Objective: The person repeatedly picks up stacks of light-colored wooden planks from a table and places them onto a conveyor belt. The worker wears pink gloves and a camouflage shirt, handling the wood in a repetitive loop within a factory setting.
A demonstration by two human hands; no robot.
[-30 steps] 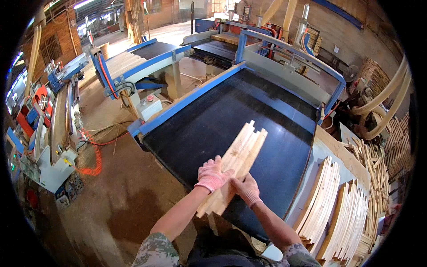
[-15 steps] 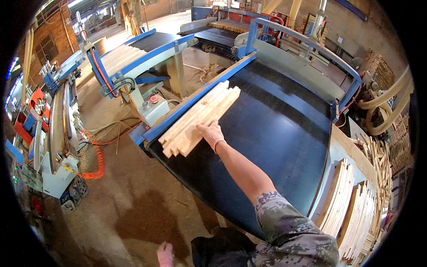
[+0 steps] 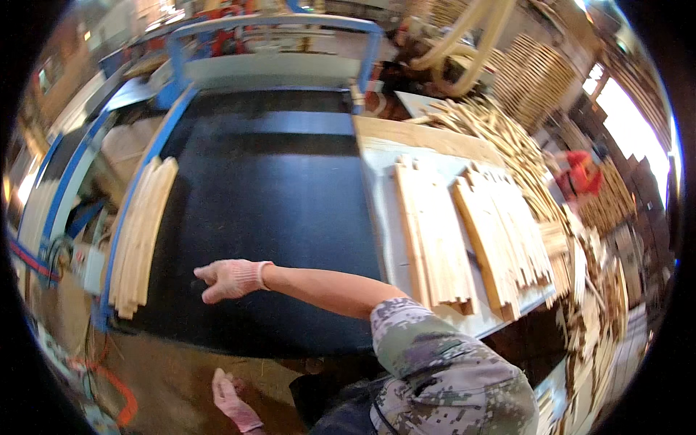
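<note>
My right hand (image 3: 233, 279), in a pale pinkish work glove, is stretched over a wide black conveyor belt (image 3: 268, 196). It holds nothing; its thumb and fingers stand apart, somewhat bent. Left of it a bundle of pale wooden strips (image 3: 145, 230) lies side by side along the belt's blue left rail (image 3: 151, 156), apart from the hand. Low in the view, in front of the belt's near edge, hangs my gloved left hand (image 3: 235, 403), free of any object, with loosely stretched fingers.
Right of the belt, a pale table (image 3: 378, 190) bears two bundles of wooden strips (image 3: 435, 239) (image 3: 500, 232). Beyond lie a heap of loose offcuts (image 3: 500, 138) and a person in red (image 3: 578, 176). A blue frame (image 3: 275, 22) spans the belt's far end. An orange coiled hose (image 3: 119, 395) lies at lower left.
My right hand has let go of the strips by the left rail and drawn back over the belt. The view has swung right, bringing the side table into full sight.
</note>
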